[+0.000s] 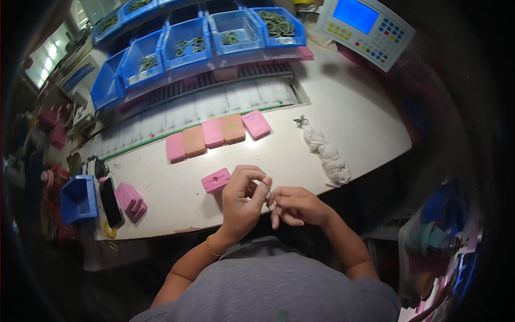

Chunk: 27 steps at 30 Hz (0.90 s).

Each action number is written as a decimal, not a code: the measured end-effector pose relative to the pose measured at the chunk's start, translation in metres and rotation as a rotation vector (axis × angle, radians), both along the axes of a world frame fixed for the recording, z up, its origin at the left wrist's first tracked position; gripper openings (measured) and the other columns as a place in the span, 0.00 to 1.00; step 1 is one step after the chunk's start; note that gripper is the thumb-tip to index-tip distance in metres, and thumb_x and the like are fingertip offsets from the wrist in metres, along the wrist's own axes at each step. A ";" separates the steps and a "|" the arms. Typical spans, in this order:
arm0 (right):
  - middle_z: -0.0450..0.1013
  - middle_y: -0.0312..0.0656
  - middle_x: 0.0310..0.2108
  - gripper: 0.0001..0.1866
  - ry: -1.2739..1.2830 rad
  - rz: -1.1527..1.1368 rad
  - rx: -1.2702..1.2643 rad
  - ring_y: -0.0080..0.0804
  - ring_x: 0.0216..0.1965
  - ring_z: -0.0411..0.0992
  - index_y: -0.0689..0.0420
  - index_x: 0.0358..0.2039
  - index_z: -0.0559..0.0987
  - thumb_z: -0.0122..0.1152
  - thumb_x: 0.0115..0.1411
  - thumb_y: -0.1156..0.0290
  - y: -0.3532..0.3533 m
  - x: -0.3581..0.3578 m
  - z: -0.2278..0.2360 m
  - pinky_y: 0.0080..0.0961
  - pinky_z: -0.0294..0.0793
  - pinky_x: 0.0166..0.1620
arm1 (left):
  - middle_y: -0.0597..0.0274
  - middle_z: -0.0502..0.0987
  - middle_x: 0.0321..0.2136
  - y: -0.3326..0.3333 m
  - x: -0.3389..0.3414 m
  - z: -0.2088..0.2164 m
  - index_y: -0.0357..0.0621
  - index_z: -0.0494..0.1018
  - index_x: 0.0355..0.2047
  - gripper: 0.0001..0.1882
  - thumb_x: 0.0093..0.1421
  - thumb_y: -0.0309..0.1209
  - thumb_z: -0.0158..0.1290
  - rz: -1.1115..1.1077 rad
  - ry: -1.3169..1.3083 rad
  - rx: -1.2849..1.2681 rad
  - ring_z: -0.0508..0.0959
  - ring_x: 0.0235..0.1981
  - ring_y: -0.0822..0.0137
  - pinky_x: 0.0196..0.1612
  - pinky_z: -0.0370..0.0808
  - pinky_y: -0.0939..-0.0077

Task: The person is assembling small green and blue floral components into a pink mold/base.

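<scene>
Over the front edge of the white table (370,129), my two hands meet close to my body. My left hand (241,198), with a beaded bracelet at the wrist, is closed in a pinch with thumb and forefinger raised. Beside it, my right hand (300,205) also pinches, its fingertips close to the left thumb. Something thin and small seems to lie between the fingertips, too small to make out. Just left of my left hand, a pink block (215,181) with a slot and a hole in its top sits on the table.
Pink and orange blocks (213,132) stand in a row farther back. Blue bins (185,45) with green rings line the back. Rightward lie green loops (301,122) and a twisted white cloth (327,155); a keypad device (365,32) stands behind. Leftward are a pink block (130,199) and blue bin (78,200).
</scene>
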State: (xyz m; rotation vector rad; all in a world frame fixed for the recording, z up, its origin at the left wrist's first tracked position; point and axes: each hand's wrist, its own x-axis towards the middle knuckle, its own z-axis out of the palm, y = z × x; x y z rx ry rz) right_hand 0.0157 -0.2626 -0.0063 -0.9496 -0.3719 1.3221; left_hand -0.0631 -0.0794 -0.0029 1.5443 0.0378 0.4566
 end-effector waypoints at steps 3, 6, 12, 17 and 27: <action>0.81 0.50 0.32 0.10 -0.381 -0.089 0.231 0.23 0.21 0.76 0.65 0.46 0.80 0.56 0.69 0.75 -0.005 -0.007 0.009 0.17 0.71 0.25 | 0.61 0.74 0.38 0.002 -0.003 0.003 0.37 0.72 0.38 0.05 0.69 0.26 0.56 -0.046 0.112 -0.027 0.74 0.25 0.80 0.23 0.70 0.85; 0.82 0.46 0.30 0.10 -0.539 -0.144 0.257 0.28 0.28 0.81 0.66 0.44 0.84 0.61 0.64 0.83 -0.009 -0.011 0.017 0.21 0.78 0.32 | 0.60 0.78 0.36 0.001 -0.009 0.008 0.38 0.74 0.37 0.06 0.67 0.27 0.59 -0.196 0.359 -0.123 0.73 0.21 0.81 0.23 0.68 0.87; 0.82 0.40 0.28 0.10 -0.548 -0.315 0.000 0.19 0.27 0.78 0.63 0.43 0.85 0.67 0.60 0.81 0.002 -0.007 0.014 0.17 0.76 0.36 | 0.62 0.79 0.38 0.046 -0.049 0.021 0.37 0.75 0.49 0.20 0.55 0.20 0.65 0.040 -0.042 0.421 0.73 0.26 0.80 0.26 0.69 0.85; 0.80 0.34 0.35 0.23 -1.231 -0.366 -0.161 0.25 0.39 0.74 0.58 0.44 0.83 0.81 0.46 0.70 0.031 0.004 0.017 0.24 0.74 0.45 | 0.61 0.80 0.38 0.097 -0.046 -0.008 0.38 0.75 0.51 0.25 0.52 0.20 0.66 0.170 0.252 0.408 0.77 0.28 0.77 0.30 0.74 0.82; 0.76 0.37 0.47 0.32 -1.381 -0.115 -0.112 0.40 0.47 0.70 0.48 0.53 0.78 0.78 0.48 0.57 0.074 0.018 0.031 0.35 0.73 0.51 | 0.59 0.82 0.36 0.094 -0.035 -0.015 0.38 0.78 0.48 0.23 0.50 0.22 0.67 -0.152 0.025 0.436 0.81 0.30 0.73 0.33 0.79 0.80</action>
